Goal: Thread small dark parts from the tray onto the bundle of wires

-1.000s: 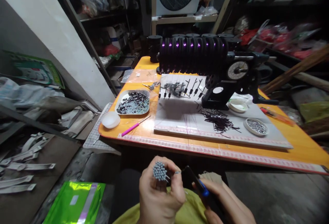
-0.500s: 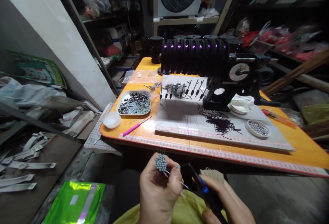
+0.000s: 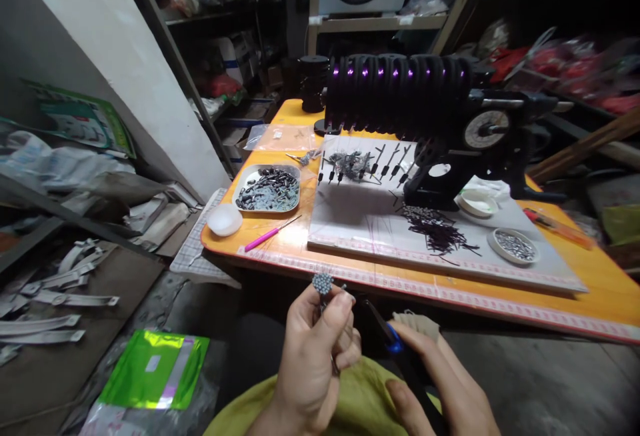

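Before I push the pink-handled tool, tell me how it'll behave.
The pink-handled tool may roll, since its handle looks slim and rounded. It should stay stiff, judging by its straight, metallic-looking shaft. It's probably light, being so thin.

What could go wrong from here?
1. The tip of the black handheld tool with blue parts, gripped in the right hand, points close to the left hand; a slip might nick it.
2. That left hand pinches a bundle of thin grey round-tipped pieces; a loosened grip could drop some.
3. The translucent white round bowl sits near the orange-yellow tabletop's edge and might get knocked off.
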Demonstrator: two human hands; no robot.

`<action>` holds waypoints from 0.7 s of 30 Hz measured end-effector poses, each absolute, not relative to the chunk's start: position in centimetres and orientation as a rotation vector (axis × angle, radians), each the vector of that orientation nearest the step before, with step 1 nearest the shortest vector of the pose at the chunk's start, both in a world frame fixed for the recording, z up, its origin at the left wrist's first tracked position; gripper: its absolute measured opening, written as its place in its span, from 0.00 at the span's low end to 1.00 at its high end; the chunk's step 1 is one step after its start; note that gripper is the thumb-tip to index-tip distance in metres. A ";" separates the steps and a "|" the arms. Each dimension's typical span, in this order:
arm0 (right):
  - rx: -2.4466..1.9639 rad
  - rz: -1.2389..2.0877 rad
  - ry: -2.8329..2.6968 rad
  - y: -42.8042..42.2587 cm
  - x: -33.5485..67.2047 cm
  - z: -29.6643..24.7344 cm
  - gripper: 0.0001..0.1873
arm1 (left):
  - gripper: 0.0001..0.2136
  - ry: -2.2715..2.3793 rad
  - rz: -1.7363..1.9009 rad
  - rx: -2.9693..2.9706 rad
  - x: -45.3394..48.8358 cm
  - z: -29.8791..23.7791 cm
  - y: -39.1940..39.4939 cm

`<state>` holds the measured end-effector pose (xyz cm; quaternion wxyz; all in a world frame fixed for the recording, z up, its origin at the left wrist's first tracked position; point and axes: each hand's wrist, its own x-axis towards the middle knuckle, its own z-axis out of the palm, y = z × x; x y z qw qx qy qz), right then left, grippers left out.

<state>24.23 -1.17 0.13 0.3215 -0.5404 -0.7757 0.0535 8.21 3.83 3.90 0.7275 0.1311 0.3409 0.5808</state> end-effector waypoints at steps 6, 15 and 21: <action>-1.367 0.247 -2.048 -0.2 23.7 0.8 0.18 | 0.20 0.729 1.170 0.190 8.0 4.2 4.1; -1.341 0.206 -2.039 0.2 23.1 0.6 0.18 | 0.20 0.679 1.155 0.121 7.8 4.4 4.2; -1.312 0.198 -2.038 0.5 22.9 0.7 0.18 | 0.20 0.662 1.150 0.119 7.8 4.4 4.1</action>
